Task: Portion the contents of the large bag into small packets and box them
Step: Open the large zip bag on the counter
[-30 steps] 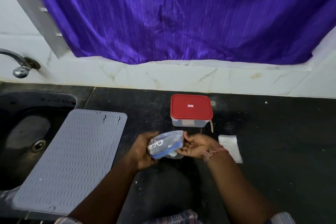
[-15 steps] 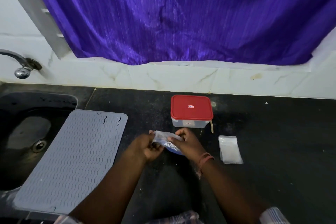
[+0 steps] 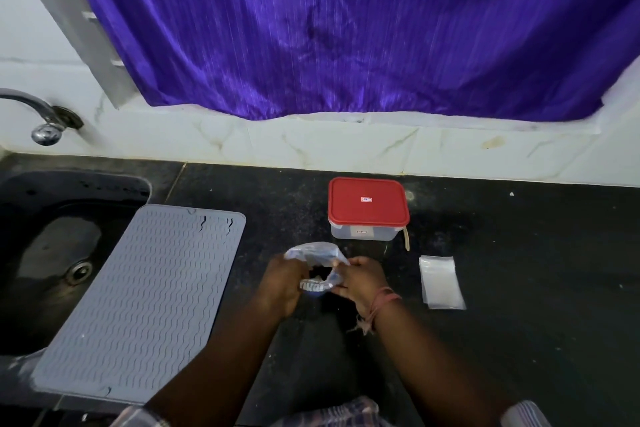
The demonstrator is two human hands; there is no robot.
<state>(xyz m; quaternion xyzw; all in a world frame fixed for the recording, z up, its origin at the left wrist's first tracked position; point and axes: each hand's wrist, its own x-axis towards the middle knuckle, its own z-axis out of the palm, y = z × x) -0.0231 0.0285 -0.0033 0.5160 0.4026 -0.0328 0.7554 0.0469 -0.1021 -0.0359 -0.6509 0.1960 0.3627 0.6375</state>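
A clear plastic bag with blue print (image 3: pixel 316 255) sits between my two hands over the black counter. My left hand (image 3: pixel 282 282) grips its left edge and my right hand (image 3: pixel 362 282) grips its right edge, and the mouth gapes dark between them. A clear box with a red lid (image 3: pixel 367 207) stands shut just behind the bag. A small stack of clear empty packets (image 3: pixel 440 282) lies flat to the right of my right hand.
A grey ribbed mat (image 3: pixel 138 302) lies at the left, partly over the black sink (image 3: pixel 45 253). A tap (image 3: pixel 45 121) juts from the white wall. A purple curtain (image 3: pixel 346 28) hangs behind. A thin stick (image 3: pixel 407 239) lies beside the box.
The bag was held up sideways between both hands. It has since come down to the counter, and my hands have pulled its mouth apart.
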